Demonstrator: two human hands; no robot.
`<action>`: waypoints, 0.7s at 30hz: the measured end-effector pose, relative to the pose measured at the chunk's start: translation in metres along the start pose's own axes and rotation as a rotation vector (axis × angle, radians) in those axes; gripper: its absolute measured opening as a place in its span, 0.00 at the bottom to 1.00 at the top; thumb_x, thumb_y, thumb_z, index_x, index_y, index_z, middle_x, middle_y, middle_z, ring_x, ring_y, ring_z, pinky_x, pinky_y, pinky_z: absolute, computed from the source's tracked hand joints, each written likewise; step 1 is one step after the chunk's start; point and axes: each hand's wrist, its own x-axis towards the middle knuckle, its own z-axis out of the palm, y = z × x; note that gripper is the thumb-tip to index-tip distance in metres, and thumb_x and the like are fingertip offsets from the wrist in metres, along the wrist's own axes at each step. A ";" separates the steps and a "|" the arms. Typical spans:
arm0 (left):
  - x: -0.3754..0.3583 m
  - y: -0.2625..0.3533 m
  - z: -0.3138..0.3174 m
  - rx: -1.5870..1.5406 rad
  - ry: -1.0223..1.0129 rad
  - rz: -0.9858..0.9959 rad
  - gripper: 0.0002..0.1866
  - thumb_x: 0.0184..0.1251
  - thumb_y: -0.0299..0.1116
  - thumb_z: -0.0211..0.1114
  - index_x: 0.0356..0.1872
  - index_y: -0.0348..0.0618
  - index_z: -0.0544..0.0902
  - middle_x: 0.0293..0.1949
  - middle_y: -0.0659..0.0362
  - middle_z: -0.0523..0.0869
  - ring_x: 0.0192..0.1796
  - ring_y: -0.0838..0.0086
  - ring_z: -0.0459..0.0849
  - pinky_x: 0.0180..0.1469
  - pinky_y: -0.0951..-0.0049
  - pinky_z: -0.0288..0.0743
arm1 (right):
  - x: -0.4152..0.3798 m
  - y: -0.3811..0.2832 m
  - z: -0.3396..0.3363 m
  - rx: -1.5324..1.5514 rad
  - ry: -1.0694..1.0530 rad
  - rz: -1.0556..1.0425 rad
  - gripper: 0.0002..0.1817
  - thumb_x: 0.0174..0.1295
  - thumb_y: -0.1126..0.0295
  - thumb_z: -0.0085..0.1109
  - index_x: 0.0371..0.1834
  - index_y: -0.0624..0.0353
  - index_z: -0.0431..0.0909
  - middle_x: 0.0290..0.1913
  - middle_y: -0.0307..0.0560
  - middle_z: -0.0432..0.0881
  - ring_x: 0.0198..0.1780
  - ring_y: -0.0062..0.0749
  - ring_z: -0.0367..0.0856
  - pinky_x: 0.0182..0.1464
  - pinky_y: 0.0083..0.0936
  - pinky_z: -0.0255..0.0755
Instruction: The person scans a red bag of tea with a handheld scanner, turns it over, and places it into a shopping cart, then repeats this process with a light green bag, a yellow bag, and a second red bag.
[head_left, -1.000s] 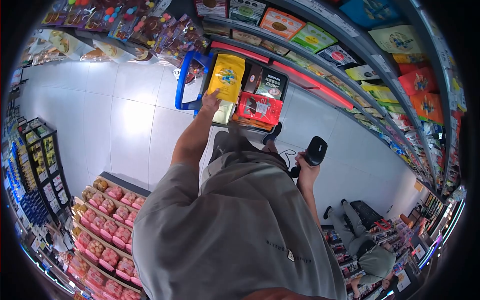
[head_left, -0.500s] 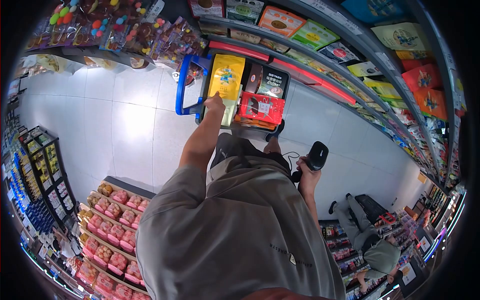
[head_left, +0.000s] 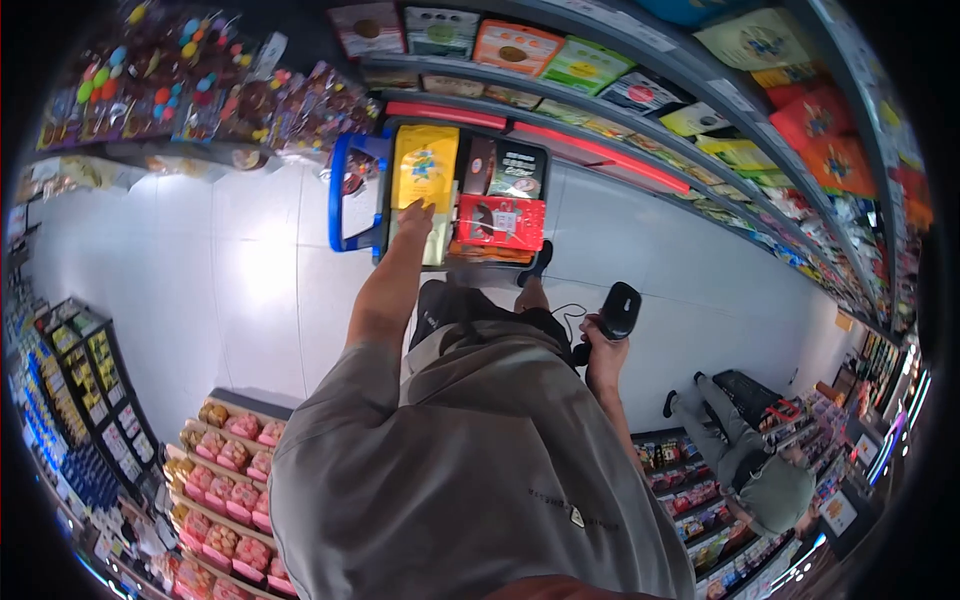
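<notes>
A dark shopping basket (head_left: 549, 175) with a raised blue handle (head_left: 342, 195) stands before my legs at the shelf's foot. Inside, a yellow pouch (head_left: 425, 165) lies at the left, with a pale pouch (head_left: 436, 243) below it. My left hand (head_left: 414, 217) reaches in, its fingers closed at the yellow pouch's lower edge. Beside that pouch are a dark brown package (head_left: 479, 165), a black coffee package (head_left: 518, 172) and a red package (head_left: 500, 221). Out to the right, my right hand (head_left: 604, 352) grips a black handheld scanner-like device (head_left: 621, 309) by its handle.
Shelves of colourful pouches (head_left: 516, 47) run along the top and right. Bagged sweets (head_left: 200, 75) hang at upper left. A tiered rack of pink packs (head_left: 225, 490) stands at lower left. Another person (head_left: 752, 468) is at lower right, near a dark basket (head_left: 748, 395).
The view has shifted, so the basket sits slightly farther left and lower. My left hand stays at the yellow pouch's lower edge; my right hand still holds the black device.
</notes>
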 end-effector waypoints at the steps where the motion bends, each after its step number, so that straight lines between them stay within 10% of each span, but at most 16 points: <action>1: -0.009 0.001 0.004 0.054 -0.025 0.041 0.14 0.65 0.21 0.60 0.51 0.41 0.77 0.50 0.49 0.79 0.49 0.56 0.80 0.44 0.54 0.83 | -0.001 -0.001 -0.001 0.000 -0.007 0.010 0.14 0.52 0.78 0.63 0.43 0.66 0.77 0.33 0.46 0.83 0.30 0.25 0.80 0.34 0.23 0.73; 12: -0.102 0.014 -0.002 0.344 0.056 0.011 0.14 0.65 0.27 0.62 0.51 0.40 0.79 0.43 0.52 0.80 0.40 0.60 0.82 0.44 0.64 0.80 | 0.002 0.003 0.005 0.139 0.026 -0.117 0.03 0.51 0.79 0.63 0.30 0.64 0.82 0.26 0.39 0.82 0.27 0.19 0.77 0.31 0.18 0.69; 21: -0.181 -0.011 -0.009 0.483 -0.475 -0.002 0.11 0.64 0.29 0.61 0.46 0.44 0.76 0.39 0.60 0.82 0.44 0.70 0.81 0.49 0.70 0.74 | 0.028 0.019 -0.005 0.144 0.008 -0.195 0.03 0.51 0.78 0.63 0.30 0.64 0.83 0.26 0.39 0.83 0.26 0.19 0.77 0.29 0.18 0.70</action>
